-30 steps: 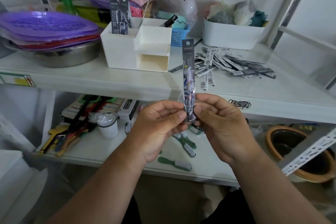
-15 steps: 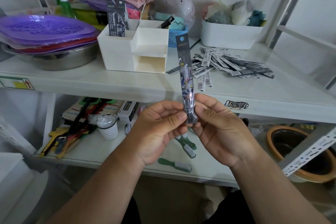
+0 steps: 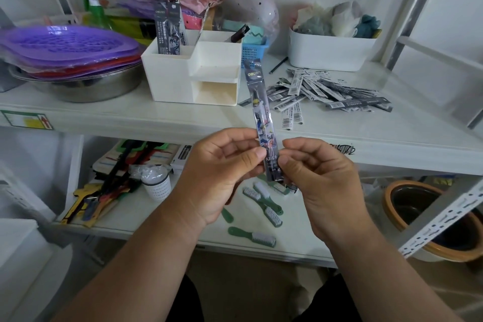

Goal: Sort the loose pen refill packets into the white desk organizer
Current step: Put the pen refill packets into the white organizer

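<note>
A long dark refill packet (image 3: 259, 106) stands nearly upright in front of the shelf edge. My left hand (image 3: 222, 178) pinches its lower part between thumb and fingers. My right hand (image 3: 321, 183) pinches the same lower end from the right. The white desk organizer (image 3: 172, 81) stands on the upper shelf, behind and left of the packet. Two or three dark packets (image 3: 168, 29) stand upright in its back left compartment. A heap of loose refill packets (image 3: 326, 94) lies on the shelf to the organizer's right.
A steel bowl (image 3: 86, 86) with purple plastic trays (image 3: 62, 49) stacked on it sits left of the organizer. A white bin (image 3: 332, 52) stands behind the heap. Green brushes (image 3: 261, 201) lie on the lower shelf. A metal upright (image 3: 410, 13) rises at the right.
The packet's top has tilted a little to the left, and both hands have shifted their pinch slightly at its lower end. The view has dipped a bit.
</note>
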